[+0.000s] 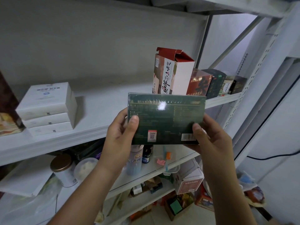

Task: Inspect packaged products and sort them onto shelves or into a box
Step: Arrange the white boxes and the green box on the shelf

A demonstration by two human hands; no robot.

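Before upper shelf [68,140]: green box [165,119] held upright, left hand [121,132] and right hand [209,138] fingers grasping its ends.

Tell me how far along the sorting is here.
Done, it seems: three white boxes stacked and a row of cartons standing on the upper shelf. In hand: left hand and right hand hold a dark green box, barcode side towards the camera, apparently under inspection. Left: placing it.

Three white boxes [47,109], one green box [165,119], perhaps five upright cartons [173,73], one tin [63,169]
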